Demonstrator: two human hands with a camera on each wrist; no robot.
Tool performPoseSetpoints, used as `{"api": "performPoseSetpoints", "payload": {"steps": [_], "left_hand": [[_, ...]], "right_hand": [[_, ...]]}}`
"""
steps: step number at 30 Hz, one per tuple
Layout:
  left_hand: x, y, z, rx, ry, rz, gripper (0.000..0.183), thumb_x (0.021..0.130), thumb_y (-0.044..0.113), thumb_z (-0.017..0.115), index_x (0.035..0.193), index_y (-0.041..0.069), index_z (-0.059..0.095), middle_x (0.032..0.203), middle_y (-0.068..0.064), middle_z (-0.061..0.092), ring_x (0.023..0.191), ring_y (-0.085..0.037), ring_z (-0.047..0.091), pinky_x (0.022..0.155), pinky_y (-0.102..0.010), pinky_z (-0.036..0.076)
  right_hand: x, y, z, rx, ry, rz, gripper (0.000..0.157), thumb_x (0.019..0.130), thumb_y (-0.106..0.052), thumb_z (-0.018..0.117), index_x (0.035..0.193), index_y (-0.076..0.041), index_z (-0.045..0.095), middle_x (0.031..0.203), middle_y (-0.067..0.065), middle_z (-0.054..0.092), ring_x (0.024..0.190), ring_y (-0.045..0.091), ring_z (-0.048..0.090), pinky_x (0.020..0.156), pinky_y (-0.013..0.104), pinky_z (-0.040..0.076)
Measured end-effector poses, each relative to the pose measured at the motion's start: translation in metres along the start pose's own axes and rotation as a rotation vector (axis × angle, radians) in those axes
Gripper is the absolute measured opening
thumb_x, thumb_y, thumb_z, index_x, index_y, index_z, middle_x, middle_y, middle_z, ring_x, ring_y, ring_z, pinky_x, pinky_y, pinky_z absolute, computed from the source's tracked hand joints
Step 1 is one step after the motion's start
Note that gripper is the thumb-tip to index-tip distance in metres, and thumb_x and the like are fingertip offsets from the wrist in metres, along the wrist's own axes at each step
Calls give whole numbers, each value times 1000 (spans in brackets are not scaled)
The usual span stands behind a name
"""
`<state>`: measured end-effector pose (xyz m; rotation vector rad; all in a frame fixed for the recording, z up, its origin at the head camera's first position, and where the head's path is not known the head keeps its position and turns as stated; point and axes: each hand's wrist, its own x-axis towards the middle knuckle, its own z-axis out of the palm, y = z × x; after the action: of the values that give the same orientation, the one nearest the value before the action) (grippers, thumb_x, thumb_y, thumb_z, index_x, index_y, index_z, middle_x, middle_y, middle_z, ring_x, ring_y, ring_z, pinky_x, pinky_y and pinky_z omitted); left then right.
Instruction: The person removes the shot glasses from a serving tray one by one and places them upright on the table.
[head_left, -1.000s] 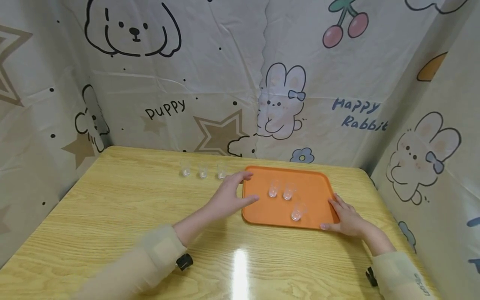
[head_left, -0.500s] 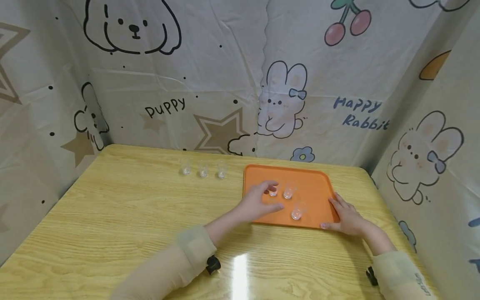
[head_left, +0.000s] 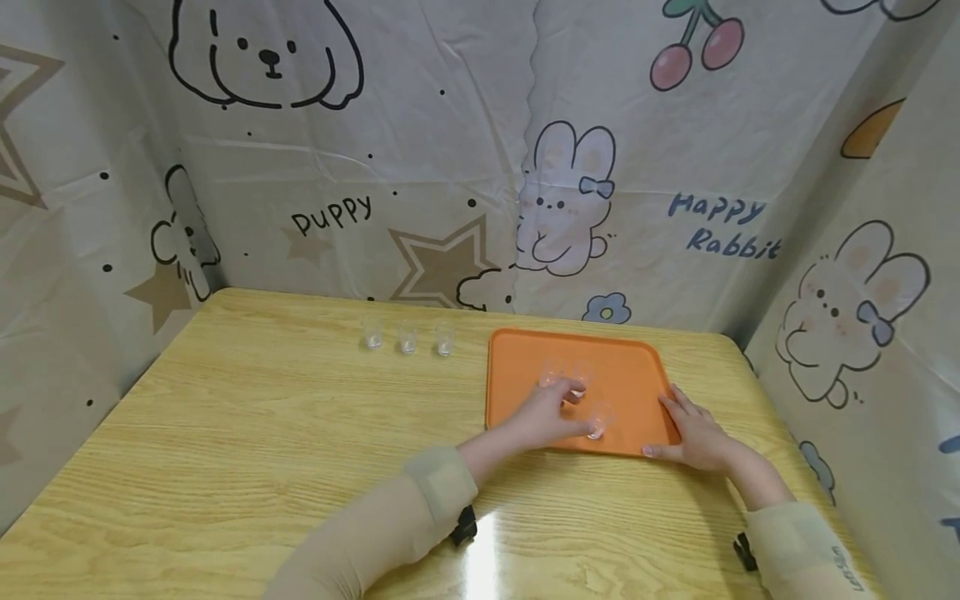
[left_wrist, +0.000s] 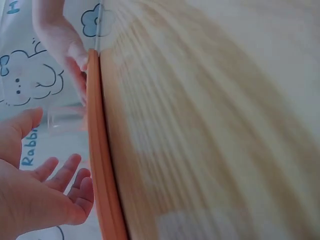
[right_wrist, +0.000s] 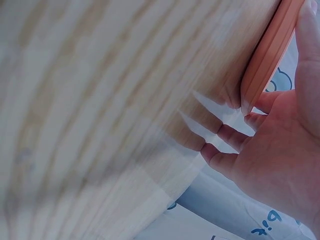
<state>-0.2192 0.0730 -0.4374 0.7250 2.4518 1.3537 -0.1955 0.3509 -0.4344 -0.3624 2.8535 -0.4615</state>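
Note:
On the orange tray (head_left: 630, 375) stand three small clear glasses. My left hand (head_left: 543, 417) is over the tray with thumb and fingers spread apart. Its thumb tip is beside the front glass (head_left: 597, 427), and its fingertips are by a rear glass (head_left: 581, 377). The other rear glass (head_left: 551, 373) is partly hidden behind the hand. In the left wrist view, one glass (left_wrist: 67, 120) shows past the thumb; contact is unclear. My right hand (head_left: 697, 437) rests against the tray's right edge, thumb at the near corner. In the right wrist view, some fingertips (right_wrist: 212, 152) touch the tabletop.
Three more clear glasses (head_left: 407, 340) stand in a row on the wooden table (head_left: 262, 417), left of the tray near the back edge. A printed cloth (head_left: 435, 167) hangs behind the table and along both sides.
My left hand has moved rightward from the tray's left edge, over the tray to the glasses. The right hand, tray and glasses have stayed in place.

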Motion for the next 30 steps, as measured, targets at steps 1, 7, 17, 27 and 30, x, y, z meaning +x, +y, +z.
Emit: {"api": "performPoseSetpoints", "payload": {"steps": [1,7,17,27,30], "left_hand": [[2,0,2,-8,-4,-7,65,80,34,75,135,11,47,124,-5,58,114,-19,55,91,-27,46],[9,2,10,-44,-12,-17,56,77,19,78,126,7,53,111,-7,64,105,-18,60,83,-20,46],[13,8,16,34,-31,-24,31,78,14,77,102,8,59,94,1,62,87,-11,59,75,-17,46],[16,13,22,169,-21,14,25,81,20,75,99,11,60,85,3,58,74,-3,48,67,-15,40],[16,13,22,172,-14,12,23,81,20,75,97,11,60,85,4,58,75,-4,50,68,-15,40]], "right_hand": [[0,0,0,-1,0,0,102,77,-51,71,142,13,24,149,35,10,125,63,19,97,72,22],[-1,0,0,-3,-3,3,102,77,-51,71,141,13,24,149,35,10,124,64,19,97,72,23],[1,1,1,-12,-4,3,103,78,-52,70,142,13,24,149,35,10,124,63,20,96,71,24],[2,2,3,-16,8,-6,102,77,-52,71,141,13,24,148,36,11,124,64,20,96,71,24],[2,2,3,-15,11,-5,102,77,-51,71,141,13,24,148,36,11,124,64,20,96,72,24]]}}
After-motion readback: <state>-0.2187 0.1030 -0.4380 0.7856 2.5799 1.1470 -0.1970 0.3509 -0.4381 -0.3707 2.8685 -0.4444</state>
